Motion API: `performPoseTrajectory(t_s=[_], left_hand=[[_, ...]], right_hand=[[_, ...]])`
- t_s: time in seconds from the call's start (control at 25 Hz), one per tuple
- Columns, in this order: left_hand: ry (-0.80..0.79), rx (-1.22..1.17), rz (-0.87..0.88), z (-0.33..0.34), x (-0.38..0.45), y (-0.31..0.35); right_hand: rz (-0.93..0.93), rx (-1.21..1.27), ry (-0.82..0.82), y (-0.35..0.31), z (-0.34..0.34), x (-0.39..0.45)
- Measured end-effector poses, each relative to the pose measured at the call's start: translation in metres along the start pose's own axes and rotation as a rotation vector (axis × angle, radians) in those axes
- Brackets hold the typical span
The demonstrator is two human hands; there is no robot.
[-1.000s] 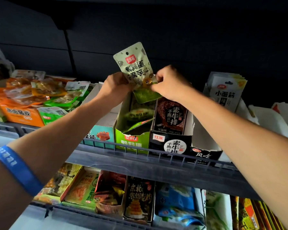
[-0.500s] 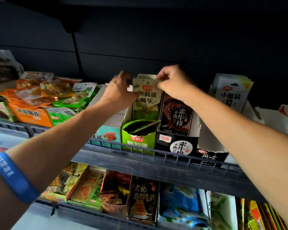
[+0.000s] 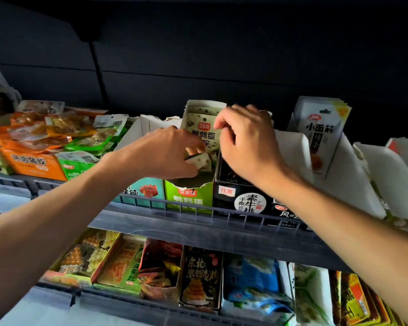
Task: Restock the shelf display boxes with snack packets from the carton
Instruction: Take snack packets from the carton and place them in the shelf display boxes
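Dark wall panels backed a wire-fronted shelf [image 3: 198,209] crowded with snack boxes. The packet [image 3: 201,135], gripped at its top half a second earlier, stood in the green box [image 3: 189,198]; the left hand [image 3: 167,152] pinched another packet below, the right hand [image 3: 245,142] hovered loosely curled, empty.

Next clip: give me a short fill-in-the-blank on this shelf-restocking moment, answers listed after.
1. The left hand pinches a small packet over the ____ box.
2. Directly right of that box stands a ____ box.
3. An upright packet stands at the back of the green box, its top ____ the box's rear wall.
4. The right hand hovers over the boxes, holding ____.

Answers: green; black; below; nothing
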State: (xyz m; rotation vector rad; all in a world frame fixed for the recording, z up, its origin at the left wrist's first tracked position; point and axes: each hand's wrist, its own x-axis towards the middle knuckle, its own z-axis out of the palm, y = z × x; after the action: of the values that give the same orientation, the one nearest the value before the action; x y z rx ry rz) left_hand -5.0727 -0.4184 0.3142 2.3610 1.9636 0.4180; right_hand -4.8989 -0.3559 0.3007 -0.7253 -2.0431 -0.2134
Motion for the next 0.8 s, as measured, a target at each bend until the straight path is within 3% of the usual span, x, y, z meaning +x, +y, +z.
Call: performPoseTrajectory(t_s=[0.08,0.2,0.24,0.36,0.44,0.48,0.6,0.72,0.8], left_hand=[[0.089,0.087,-0.003,-0.002,0.006,0.0],[0.199,0.237,-0.021,-0.003,0.023,0.008],[0.273,0.312,-0.015,-0.002,0.028,0.009],[0.495,0.585,0.078,0.009,0.039,0.006],[0.348,0.532,0.169,0.015,0.036,0.011],[0.163,0.466,0.166,0.019,0.035,0.013],[-0.393,0.594,0.126,0.029,0.035,0.018],[-0.597,0.793,0.059,0.036,0.04,0.02],[-0.54,0.89,0.048,0.043,0.041,0.021]], right_hand=[[-0.075,0.049,-0.096,-0.013,-0.012,-0.03],[-0.173,-0.048,-0.535,-0.02,-0.015,-0.056],[-0.199,-0.105,-0.61,-0.02,-0.013,-0.059],[-0.251,-0.187,-0.577,-0.021,-0.012,-0.064],[-0.285,-0.212,-0.526,-0.02,-0.01,-0.07],[-0.299,-0.216,-0.513,-0.019,-0.009,-0.072],[-0.306,-0.16,-0.482,-0.02,-0.005,-0.071],[-0.275,-0.073,-0.523,-0.021,-0.005,-0.066],[-0.26,-0.064,-0.551,-0.019,-0.007,-0.067]])
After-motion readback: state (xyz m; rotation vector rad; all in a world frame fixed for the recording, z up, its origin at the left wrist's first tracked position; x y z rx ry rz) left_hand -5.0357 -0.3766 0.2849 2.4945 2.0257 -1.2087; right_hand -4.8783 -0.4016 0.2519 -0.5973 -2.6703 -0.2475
